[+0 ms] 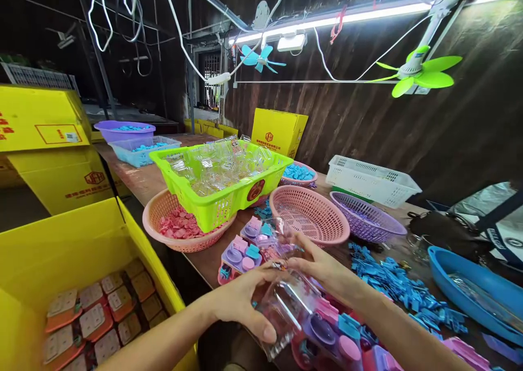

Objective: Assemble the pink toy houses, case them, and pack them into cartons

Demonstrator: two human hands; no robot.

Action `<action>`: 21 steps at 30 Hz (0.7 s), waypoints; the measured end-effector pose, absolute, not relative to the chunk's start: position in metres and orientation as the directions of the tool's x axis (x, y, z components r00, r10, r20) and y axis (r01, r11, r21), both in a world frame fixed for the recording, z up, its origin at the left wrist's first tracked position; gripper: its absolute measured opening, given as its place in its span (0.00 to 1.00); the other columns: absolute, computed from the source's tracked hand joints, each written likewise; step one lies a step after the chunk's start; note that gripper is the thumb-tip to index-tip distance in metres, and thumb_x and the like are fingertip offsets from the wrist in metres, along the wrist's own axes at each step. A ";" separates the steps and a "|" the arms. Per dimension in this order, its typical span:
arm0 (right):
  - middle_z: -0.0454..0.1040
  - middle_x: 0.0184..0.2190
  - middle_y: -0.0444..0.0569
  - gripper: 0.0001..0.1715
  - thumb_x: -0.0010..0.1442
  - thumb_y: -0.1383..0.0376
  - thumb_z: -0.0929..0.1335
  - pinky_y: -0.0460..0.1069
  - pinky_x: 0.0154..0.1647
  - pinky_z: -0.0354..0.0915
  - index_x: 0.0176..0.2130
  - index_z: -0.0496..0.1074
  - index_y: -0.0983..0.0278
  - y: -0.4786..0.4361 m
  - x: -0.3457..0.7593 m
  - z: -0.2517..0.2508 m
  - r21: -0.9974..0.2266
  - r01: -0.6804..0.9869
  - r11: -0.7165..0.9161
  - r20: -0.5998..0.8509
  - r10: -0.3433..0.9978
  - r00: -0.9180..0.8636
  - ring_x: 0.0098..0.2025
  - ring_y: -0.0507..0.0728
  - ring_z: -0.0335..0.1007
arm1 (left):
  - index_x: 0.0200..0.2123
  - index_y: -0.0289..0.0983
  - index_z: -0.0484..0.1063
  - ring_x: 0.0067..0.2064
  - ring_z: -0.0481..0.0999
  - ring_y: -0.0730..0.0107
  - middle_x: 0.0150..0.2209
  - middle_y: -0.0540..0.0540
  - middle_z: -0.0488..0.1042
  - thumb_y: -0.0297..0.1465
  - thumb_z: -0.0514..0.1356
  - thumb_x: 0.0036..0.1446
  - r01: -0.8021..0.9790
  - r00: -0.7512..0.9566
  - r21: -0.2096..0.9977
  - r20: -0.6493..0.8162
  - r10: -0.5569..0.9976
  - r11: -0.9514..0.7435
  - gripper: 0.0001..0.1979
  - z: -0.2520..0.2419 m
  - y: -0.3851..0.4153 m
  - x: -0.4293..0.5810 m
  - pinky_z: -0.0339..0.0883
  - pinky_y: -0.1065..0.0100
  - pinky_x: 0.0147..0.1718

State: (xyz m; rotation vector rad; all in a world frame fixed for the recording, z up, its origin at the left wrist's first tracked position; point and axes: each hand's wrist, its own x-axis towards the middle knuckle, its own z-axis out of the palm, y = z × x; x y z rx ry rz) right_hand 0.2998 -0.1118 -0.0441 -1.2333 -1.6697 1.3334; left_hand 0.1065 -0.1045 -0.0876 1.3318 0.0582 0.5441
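A clear plastic cover (291, 304) is gripped in my left hand (241, 297), with the thumb along its near side and the fingers over its top. Just beyond, my right hand (316, 262) has its fingers closed on a second clear plastic cover (280, 230), held above the toys; the fingertips are partly hidden. Under and around both hands stand small pink and purple plastic toy sets with blue parts, such as one toy set (241, 255) at the left and another toy set (327, 333) below my right forearm.
A lime-green basket (229, 196) full of clear covers rests over a pink basket (153, 218) of pink pieces. Behind are an orange-pink basket (309, 213), a purple basket (373, 218) and loose blue parts (392, 284). A yellow carton (143, 262) at the left holds packed items.
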 end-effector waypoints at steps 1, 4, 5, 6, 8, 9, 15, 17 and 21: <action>0.67 0.48 0.51 0.31 0.49 0.50 0.69 0.52 0.47 0.63 0.48 0.63 0.63 -0.103 0.296 -0.044 -0.942 0.326 0.080 -0.033 0.945 -0.326 0.46 0.57 0.66 | 0.53 0.36 0.67 0.52 0.67 0.50 0.51 0.41 0.68 0.42 0.70 0.36 -0.356 0.863 0.923 0.266 0.430 0.144 0.39 -0.090 -0.102 0.105 0.55 0.54 0.54; 0.70 0.34 0.47 0.24 0.47 0.48 0.68 0.51 0.39 0.62 0.35 0.66 0.65 -0.068 0.289 -0.051 -0.813 0.543 0.209 0.078 0.964 -0.254 0.37 0.56 0.65 | 0.52 0.38 0.67 0.57 0.61 0.48 0.57 0.42 0.62 0.43 0.69 0.38 -0.342 0.786 0.930 0.204 0.584 0.136 0.36 -0.098 -0.098 0.097 0.52 0.53 0.56; 0.69 0.31 0.47 0.24 0.47 0.47 0.68 0.50 0.36 0.61 0.32 0.66 0.65 -0.054 0.289 -0.055 -0.748 0.626 0.220 0.119 0.973 -0.200 0.35 0.56 0.64 | 0.51 0.38 0.68 0.59 0.58 0.48 0.59 0.42 0.59 0.43 0.69 0.39 -0.325 0.741 0.939 0.177 0.648 0.115 0.35 -0.100 -0.097 0.094 0.50 0.54 0.57; 0.69 0.29 0.46 0.24 0.47 0.47 0.67 0.50 0.33 0.60 0.31 0.65 0.65 -0.041 0.288 -0.059 -0.675 0.706 0.215 0.154 0.977 -0.150 0.33 0.56 0.63 | 0.51 0.38 0.68 0.60 0.56 0.49 0.59 0.43 0.58 0.42 0.68 0.39 -0.303 0.695 0.949 0.157 0.701 0.088 0.34 -0.102 -0.097 0.091 0.48 0.54 0.58; 0.69 0.29 0.47 0.22 0.50 0.49 0.66 0.49 0.30 0.58 0.33 0.66 0.65 -0.016 0.286 -0.066 -0.525 0.831 0.183 0.183 0.978 -0.099 0.31 0.55 0.63 | 0.50 0.38 0.68 0.60 0.56 0.50 0.59 0.43 0.59 0.42 0.68 0.40 -0.275 0.640 0.960 0.144 0.755 0.050 0.33 -0.108 -0.097 0.085 0.48 0.55 0.59; 0.70 0.29 0.48 0.21 0.51 0.50 0.65 0.48 0.30 0.57 0.34 0.67 0.66 -0.005 0.285 -0.070 -0.456 0.873 0.172 0.162 0.981 -0.108 0.31 0.55 0.63 | 0.51 0.38 0.67 0.59 0.58 0.51 0.58 0.43 0.61 0.41 0.68 0.41 -0.278 0.641 0.959 0.144 0.754 0.053 0.33 -0.111 -0.097 0.082 0.49 0.55 0.58; 0.74 0.38 0.53 0.25 0.49 0.54 0.69 0.48 0.36 0.61 0.43 0.71 0.66 0.026 0.273 -0.085 -0.285 0.940 0.186 -0.051 0.977 -0.209 0.40 0.60 0.68 | 0.56 0.38 0.62 0.54 0.65 0.55 0.54 0.43 0.67 0.40 0.67 0.44 -0.309 0.632 0.947 0.136 0.763 0.088 0.36 -0.128 -0.095 0.068 0.53 0.57 0.56; 0.74 0.41 0.55 0.28 0.48 0.54 0.70 0.50 0.39 0.61 0.45 0.71 0.67 0.027 0.274 -0.089 -0.260 0.947 0.192 -0.092 0.971 -0.222 0.43 0.62 0.68 | 0.56 0.38 0.61 0.55 0.64 0.55 0.54 0.44 0.66 0.40 0.66 0.45 -0.291 0.598 0.955 0.130 0.791 0.063 0.35 -0.131 -0.093 0.064 0.52 0.57 0.56; 0.74 0.42 0.57 0.29 0.53 0.52 0.66 0.51 0.42 0.62 0.48 0.69 0.68 0.025 0.276 -0.094 -0.228 0.954 0.194 -0.139 0.964 -0.229 0.45 0.64 0.68 | 0.58 0.38 0.58 0.57 0.61 0.54 0.55 0.43 0.65 0.38 0.66 0.44 -0.218 0.535 0.976 0.101 0.839 0.021 0.38 -0.134 -0.089 0.067 0.51 0.58 0.57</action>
